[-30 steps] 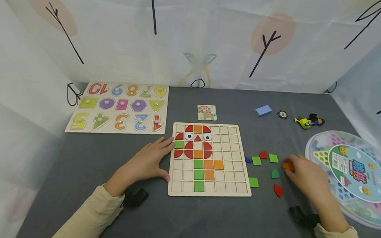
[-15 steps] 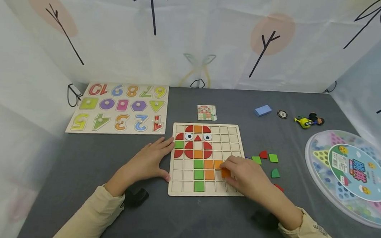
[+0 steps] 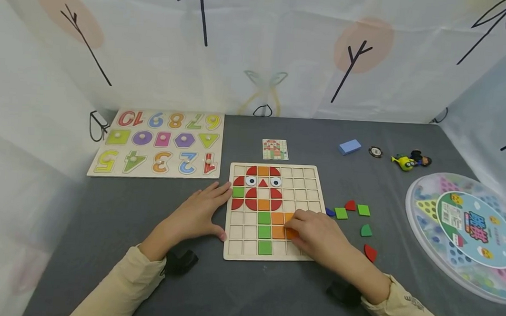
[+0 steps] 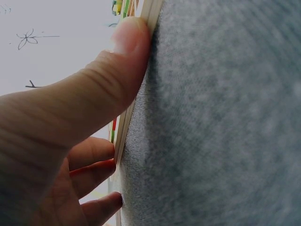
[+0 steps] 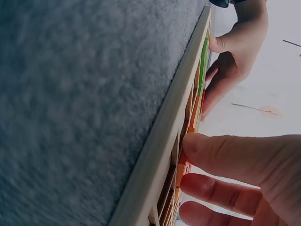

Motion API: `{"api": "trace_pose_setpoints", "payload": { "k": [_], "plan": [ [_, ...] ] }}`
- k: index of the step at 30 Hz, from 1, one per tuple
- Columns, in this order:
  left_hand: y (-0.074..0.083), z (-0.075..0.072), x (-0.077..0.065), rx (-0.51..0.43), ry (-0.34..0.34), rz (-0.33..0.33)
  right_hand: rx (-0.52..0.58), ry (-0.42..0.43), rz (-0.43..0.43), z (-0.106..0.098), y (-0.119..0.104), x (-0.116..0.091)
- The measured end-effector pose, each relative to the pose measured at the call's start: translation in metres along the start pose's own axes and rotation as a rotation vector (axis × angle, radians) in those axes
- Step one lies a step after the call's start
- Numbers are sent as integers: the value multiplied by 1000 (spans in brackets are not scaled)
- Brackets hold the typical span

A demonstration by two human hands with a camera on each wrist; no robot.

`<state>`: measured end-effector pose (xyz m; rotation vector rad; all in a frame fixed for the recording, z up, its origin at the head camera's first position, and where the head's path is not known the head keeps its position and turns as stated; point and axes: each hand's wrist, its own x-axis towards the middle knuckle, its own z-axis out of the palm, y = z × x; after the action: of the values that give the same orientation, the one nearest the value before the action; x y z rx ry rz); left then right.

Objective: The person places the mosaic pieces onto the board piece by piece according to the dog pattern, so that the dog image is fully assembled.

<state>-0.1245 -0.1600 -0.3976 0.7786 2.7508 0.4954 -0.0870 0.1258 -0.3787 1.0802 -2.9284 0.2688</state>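
A wooden grid board (image 3: 302, 195) lies on the grey table, holding red, green and orange pieces and two eye pieces. My right hand (image 3: 324, 235) is over its lower right part, thumb and fingertips pinching an orange square tile (image 3: 290, 233) at a cell beside another orange tile (image 3: 278, 232). In the right wrist view, this orange tile (image 5: 181, 172) shows between thumb and finger, low against the grid. Along the board's left edge, my left hand (image 3: 196, 214) rests with fingers spread, its thumb (image 4: 129, 42) touching the side.
Loose green tiles (image 3: 341, 213), red pieces (image 3: 370, 253) and a blue piece lie right of the board. Behind it is a pattern card (image 3: 275, 149). A number puzzle (image 3: 159, 143) stands back left, a round clear case (image 3: 421, 233) at right, with a blue block (image 3: 349, 147) and small toys behind.
My right hand has moved left from beside the round case to the board, carrying the orange tile, then shifted slightly further left over a cell. My left hand has stayed put.
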Motion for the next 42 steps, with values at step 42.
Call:
{"api": "trace_pose_setpoints", "payload": {
  "k": [42],
  "plan": [
    [-2, 1, 2, -3, -9, -14, 53, -111, 336, -34, 119, -55]
  ]
}}
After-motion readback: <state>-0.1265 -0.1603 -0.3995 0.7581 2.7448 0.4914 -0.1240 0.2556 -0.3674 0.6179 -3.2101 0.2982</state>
